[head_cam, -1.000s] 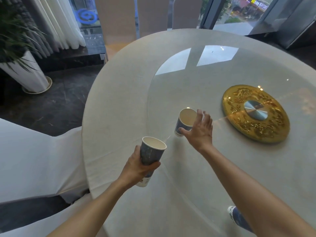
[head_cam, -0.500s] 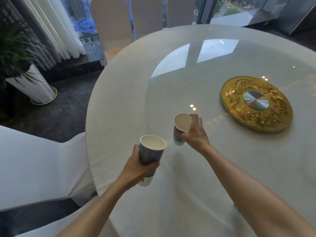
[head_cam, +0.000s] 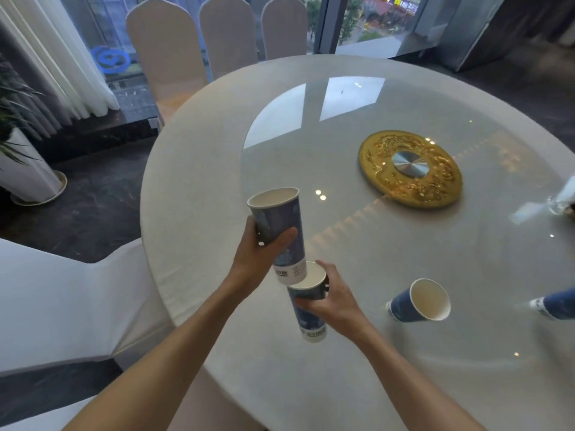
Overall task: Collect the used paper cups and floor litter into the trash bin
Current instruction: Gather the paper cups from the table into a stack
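Observation:
My left hand (head_cam: 259, 255) grips a blue paper cup (head_cam: 278, 223) upright above the table. Its white base sits in the mouth of a second blue paper cup (head_cam: 306, 309), which my right hand (head_cam: 334, 303) holds just below it. A third blue cup (head_cam: 418, 301) lies on its side on the glass to the right, mouth towards me. A fourth blue cup (head_cam: 557, 304) lies at the right edge, partly cut off. No trash bin is in view.
The round table (head_cam: 193, 194) has a glass turntable with a gold centre disc (head_cam: 409, 168). A clear glass object (head_cam: 561, 199) lies at the far right. White-covered chairs (head_cam: 56, 303) stand to my left, more chairs (head_cam: 165, 48) by the window. A potted plant (head_cam: 21, 169) stands on the dark floor.
My right hand lifted its cup off the glass and brought it back under the left cup, whose base now enters its mouth. The view shifted, showing two lying cups at the right.

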Tool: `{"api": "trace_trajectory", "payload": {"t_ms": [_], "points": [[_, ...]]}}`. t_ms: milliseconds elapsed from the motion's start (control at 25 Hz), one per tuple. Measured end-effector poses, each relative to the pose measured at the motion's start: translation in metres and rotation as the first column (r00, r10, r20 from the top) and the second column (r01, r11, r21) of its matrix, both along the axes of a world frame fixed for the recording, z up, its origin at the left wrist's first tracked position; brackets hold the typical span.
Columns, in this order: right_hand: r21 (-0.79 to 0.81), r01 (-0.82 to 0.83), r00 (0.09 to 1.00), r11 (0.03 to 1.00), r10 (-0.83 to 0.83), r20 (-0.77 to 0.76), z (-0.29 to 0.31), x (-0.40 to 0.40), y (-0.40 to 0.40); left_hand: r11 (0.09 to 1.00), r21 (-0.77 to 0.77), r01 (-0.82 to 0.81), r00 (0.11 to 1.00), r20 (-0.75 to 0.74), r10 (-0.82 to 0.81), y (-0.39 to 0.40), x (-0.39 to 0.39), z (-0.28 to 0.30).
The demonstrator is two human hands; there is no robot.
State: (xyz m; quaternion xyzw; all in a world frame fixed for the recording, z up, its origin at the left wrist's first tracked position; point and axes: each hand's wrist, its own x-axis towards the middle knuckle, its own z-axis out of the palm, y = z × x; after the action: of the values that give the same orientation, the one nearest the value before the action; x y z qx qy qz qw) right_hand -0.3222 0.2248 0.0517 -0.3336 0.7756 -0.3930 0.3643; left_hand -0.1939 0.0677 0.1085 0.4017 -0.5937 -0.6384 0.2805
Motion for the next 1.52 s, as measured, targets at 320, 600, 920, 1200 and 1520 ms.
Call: {"api": "trace_trajectory", "payload": {"t_ms": [320,600,920,1200,1520], "points": [[-0.012,0.197,0.975,0.98,-0.195,0.107,0.011,0.022,0.078,0.964,0.101,0.248,0.958,0.12,-0.259,0.09,0.0,-0.046],[-0.058,0.254,0.958,0.965,-0.243,0.15,0.005,0.001,0.126,0.854,0.25,0.456,0.879,0.026,-0.477,0.14,-0.007,-0.059],[-0.165,0.036,0.965,0.986,0.008,0.262,0.022,-0.061,0.172,0.898,0.193,0.395,0.889,0.168,-0.427,0.195,-0.036,-0.06],[-0.148,0.129,0.863,0.981,-0.185,-0.469,0.015,-0.142,0.191,0.964,0.159,0.214,0.928,0.275,-0.251,0.239,-0.043,-0.055],[0.258,-0.184,0.716,0.948,0.309,-0.625,-0.017,-0.174,0.17,0.956,0.133,0.263,0.886,0.358,-0.294,0.25,-0.042,-0.056]]}}
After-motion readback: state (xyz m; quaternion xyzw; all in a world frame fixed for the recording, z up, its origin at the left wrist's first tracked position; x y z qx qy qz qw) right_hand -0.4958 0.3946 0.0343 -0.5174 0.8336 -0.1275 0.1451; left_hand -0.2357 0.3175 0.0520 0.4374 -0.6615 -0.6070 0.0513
